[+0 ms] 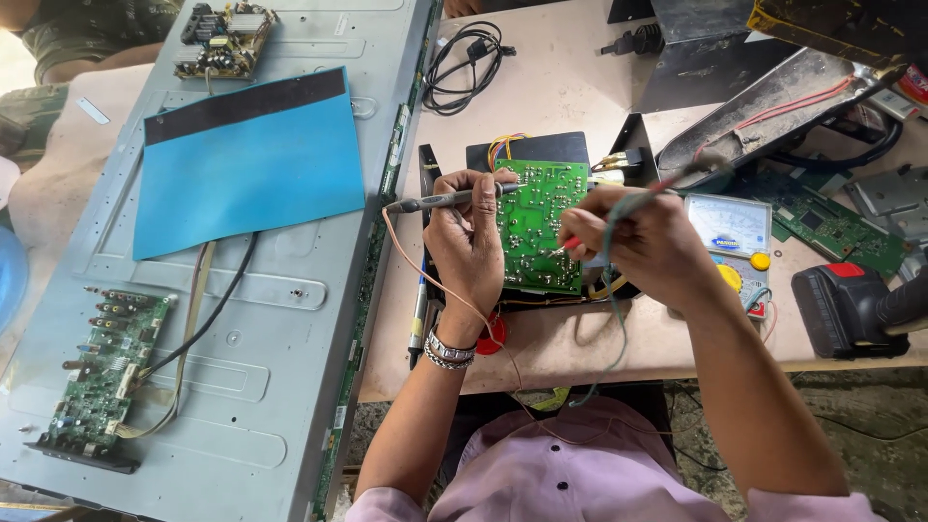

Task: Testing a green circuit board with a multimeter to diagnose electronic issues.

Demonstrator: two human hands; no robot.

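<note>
A green circuit board (537,220) lies solder side up on a black base in the middle of the beige table (561,87). My left hand (466,242) grips a slim grey probe (447,200) with a thin wire trailing from its end, its tip resting on the board's upper left edge. My right hand (650,242) holds a red-tipped probe (572,244) against the board's right side, with green and red leads running through its fingers. A metal bracelet sits on my left wrist.
An analogue meter (732,230) with yellow knobs lies right of the board. A grey television back panel (290,319) with a blue sheet (246,169) and two circuit boards fills the left. A black and red power tool (851,307) sits at right; a coiled black cable (464,60) lies behind.
</note>
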